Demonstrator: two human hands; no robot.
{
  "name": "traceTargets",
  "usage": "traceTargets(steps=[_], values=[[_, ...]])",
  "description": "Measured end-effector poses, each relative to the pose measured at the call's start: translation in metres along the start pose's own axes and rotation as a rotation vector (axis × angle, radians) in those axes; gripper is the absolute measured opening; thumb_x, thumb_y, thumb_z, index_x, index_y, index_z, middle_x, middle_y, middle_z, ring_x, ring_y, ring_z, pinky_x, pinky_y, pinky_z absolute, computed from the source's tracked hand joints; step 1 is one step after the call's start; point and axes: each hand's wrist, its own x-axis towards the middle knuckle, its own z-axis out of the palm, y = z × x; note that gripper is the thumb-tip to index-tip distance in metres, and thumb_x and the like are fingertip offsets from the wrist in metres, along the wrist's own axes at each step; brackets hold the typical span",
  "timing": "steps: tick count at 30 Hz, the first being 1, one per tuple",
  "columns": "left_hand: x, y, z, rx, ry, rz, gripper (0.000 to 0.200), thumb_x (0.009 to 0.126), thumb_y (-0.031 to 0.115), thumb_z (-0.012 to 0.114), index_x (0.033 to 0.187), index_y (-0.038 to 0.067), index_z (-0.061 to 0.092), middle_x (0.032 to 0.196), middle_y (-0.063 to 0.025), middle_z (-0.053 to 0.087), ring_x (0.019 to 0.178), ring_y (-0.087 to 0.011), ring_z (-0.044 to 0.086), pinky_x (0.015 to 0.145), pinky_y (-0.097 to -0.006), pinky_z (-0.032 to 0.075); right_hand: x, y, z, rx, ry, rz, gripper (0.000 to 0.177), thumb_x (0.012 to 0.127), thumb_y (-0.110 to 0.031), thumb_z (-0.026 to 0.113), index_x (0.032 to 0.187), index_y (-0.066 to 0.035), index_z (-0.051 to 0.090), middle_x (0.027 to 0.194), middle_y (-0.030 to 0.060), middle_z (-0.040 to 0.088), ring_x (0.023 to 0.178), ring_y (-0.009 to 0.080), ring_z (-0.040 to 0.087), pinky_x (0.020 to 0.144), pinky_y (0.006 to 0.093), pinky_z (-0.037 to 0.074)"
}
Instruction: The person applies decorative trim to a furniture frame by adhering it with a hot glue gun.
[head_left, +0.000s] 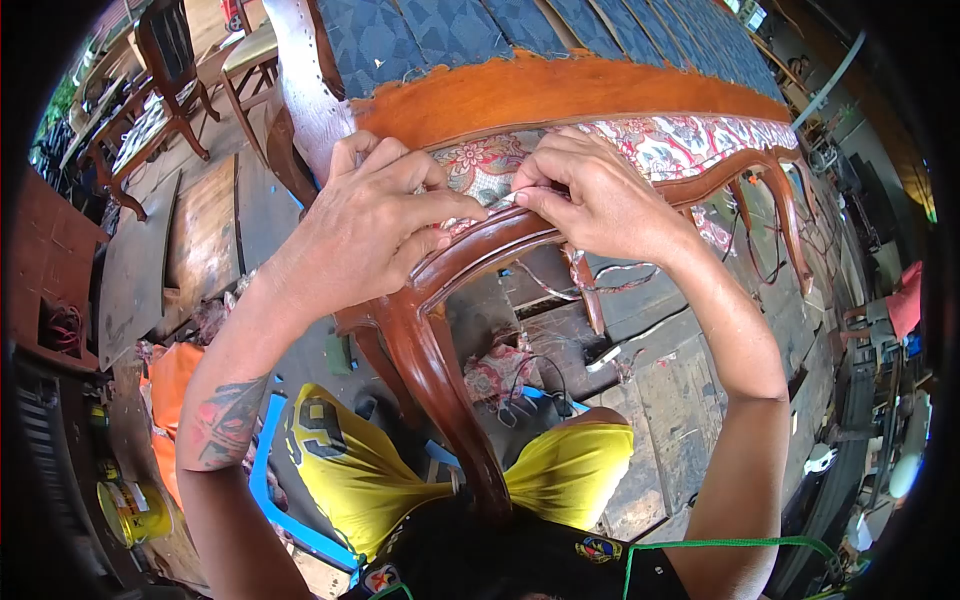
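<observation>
A wooden sofa with carved, dark polished legs (447,400) stands right in front of me. Red-and-white patterned fabric (660,143) runs along its seat edge, above the curved wooden rail (480,255). My left hand (385,215) has its fingers bent and closed at the fabric's edge, where it meets the rail. Just to the right, my right hand (590,195) pinches the same edge between thumb and index finger. The two sets of fingertips are close together. Whatever small piece lies inside the pinch is hidden by the fingers.
Blue patterned upholstery (375,50) and an orange-brown band (570,90) lie beyond the fabric. Patterned cord (625,285) trails below the rail. Fabric scraps (500,372) lie on the wooden floor. A yellow tin (135,512) stands at left, with wooden chairs (165,60) behind.
</observation>
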Motion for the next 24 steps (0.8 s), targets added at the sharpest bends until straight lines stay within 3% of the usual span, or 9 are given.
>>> traceTargets(steps=[14,24], values=[[-0.001,0.0012,0.0033,-0.024,0.024,0.01,0.035,0.095,0.019,0.08,0.13,0.023,0.083,0.112,-0.0026,0.068,0.111,-0.0261,0.06,0.108,-0.0478,0.037,-0.006,-0.0014,0.0073,-0.299,0.044,-0.166,0.019,0.108,-0.018,0.064,0.106,-0.001,0.071,0.107,0.0163,0.066,0.108,0.0354,0.06,0.103,0.0509,0.046],[-0.0035,0.0,0.0029,-0.012,0.033,0.07,0.032,0.097,0.019,0.079,0.129,0.02,0.083,0.114,-0.0015,0.071,0.113,-0.0246,0.063,0.112,-0.0477,0.036,-0.0062,-0.0043,0.0052,-0.227,0.021,-0.115,0.02,0.11,-0.018,0.063,0.104,-0.001,0.07,0.105,0.0164,0.066,0.108,0.0353,0.06,0.102,0.0506,0.046]])
